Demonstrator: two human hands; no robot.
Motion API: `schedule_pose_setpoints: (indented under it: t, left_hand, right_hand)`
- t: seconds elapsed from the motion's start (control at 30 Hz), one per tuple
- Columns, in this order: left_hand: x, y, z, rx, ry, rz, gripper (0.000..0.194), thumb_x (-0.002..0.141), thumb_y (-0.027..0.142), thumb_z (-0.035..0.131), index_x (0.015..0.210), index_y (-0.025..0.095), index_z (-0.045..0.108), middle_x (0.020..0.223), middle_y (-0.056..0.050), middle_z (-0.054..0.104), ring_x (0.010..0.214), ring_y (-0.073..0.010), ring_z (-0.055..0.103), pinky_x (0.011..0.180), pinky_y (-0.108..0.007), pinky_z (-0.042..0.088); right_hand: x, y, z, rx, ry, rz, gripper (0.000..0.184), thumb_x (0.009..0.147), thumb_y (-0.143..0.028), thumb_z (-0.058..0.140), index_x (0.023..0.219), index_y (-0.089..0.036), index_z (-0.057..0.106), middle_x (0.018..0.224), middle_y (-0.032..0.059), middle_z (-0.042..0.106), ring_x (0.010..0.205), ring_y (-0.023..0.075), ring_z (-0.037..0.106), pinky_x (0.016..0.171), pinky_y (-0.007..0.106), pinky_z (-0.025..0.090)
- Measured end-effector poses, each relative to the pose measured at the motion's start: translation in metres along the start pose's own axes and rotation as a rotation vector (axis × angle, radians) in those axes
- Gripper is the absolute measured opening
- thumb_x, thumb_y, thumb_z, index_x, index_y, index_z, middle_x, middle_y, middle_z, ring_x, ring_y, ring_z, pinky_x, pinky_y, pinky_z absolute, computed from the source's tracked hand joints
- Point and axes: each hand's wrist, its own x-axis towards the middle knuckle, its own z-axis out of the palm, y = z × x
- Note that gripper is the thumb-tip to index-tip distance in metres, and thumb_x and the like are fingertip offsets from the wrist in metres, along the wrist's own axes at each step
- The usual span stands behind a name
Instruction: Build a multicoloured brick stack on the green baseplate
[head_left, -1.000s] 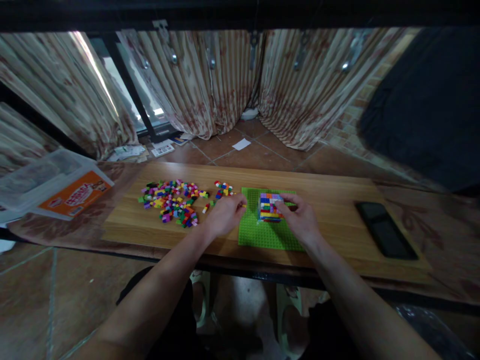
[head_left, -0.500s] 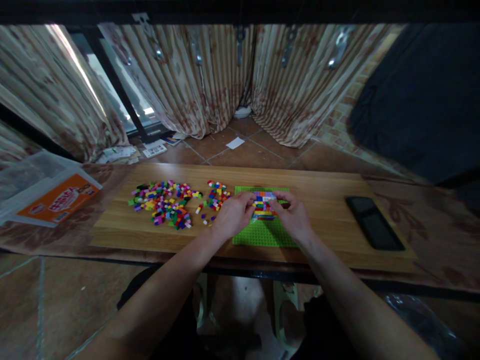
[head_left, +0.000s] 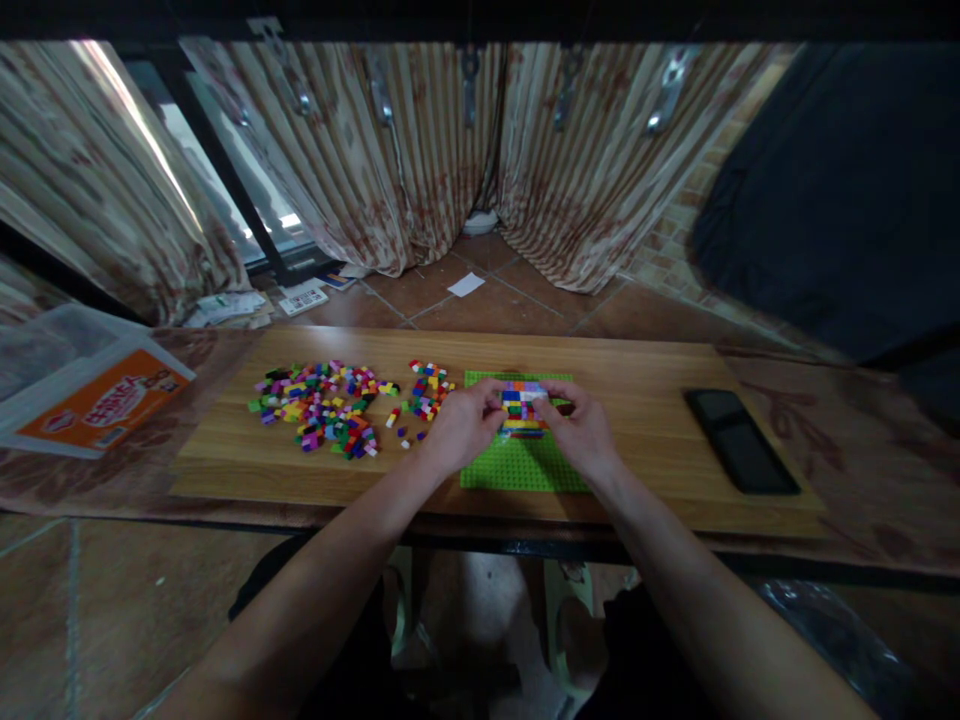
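Observation:
A green studded baseplate point(head_left: 517, 468) lies on the wooden board in front of me. Toward its far half rises a wall of multicoloured toy bricks point(head_left: 523, 410), with purple and orange along the top. My left hand point(head_left: 463, 425) closes on the wall's left end, thumb and fingers bent around it. At the right end my right hand point(head_left: 583, 425) grips too, its thumb against the near face. The hands hide both ends of the wall. Whether either hand also has a loose brick in it cannot be made out.
A big heap of loose bricks point(head_left: 322, 405) spreads over the left of the wooden board point(head_left: 652, 460), with a smaller group point(head_left: 427, 385) beside my left hand. A black tablet-like slab point(head_left: 741, 440) lies at the right. A clear plastic box point(head_left: 90, 385) with an orange label stands far left.
The whole view has shifted slightly, so everything appears a little further left. Both hands keep their places at the two ends of the brick wall, with hardly any finger movement.

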Motion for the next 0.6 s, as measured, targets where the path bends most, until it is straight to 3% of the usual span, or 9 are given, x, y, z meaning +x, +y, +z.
schedule_pose_setpoints:
  t: [0.33, 0.6]
  left_hand:
    - [0.0011, 0.0028, -0.002, -0.055, 0.018, -0.06, 0.024, 0.087, 0.019, 0.053, 0.109, 0.018, 0.063, 0.081, -0.002, 0.072, 0.067, -0.0147, 0.065, 0.065, -0.028, 0.051]
    - [0.0062, -0.0043, 0.0042, -0.137, 0.037, -0.119, 0.023, 0.083, 0.02, 0.059, 0.105, 0.016, 0.064, 0.081, -0.004, 0.073, 0.067, -0.0151, 0.065, 0.061, -0.027, 0.05]
  right_hand:
    - [-0.0003, -0.001, 0.0003, 0.009, -0.004, -0.01, 0.035, 0.078, -0.039, 0.062, 0.104, -0.017, 0.07, 0.099, 0.0079, 0.074, 0.072, 0.0192, 0.065, 0.068, 0.035, 0.054]
    - [-0.0005, -0.0007, 0.0003, -0.005, -0.001, -0.009, 0.036, 0.078, -0.039, 0.062, 0.105, -0.017, 0.069, 0.1, 0.0084, 0.073, 0.071, 0.0187, 0.064, 0.066, 0.033, 0.053]
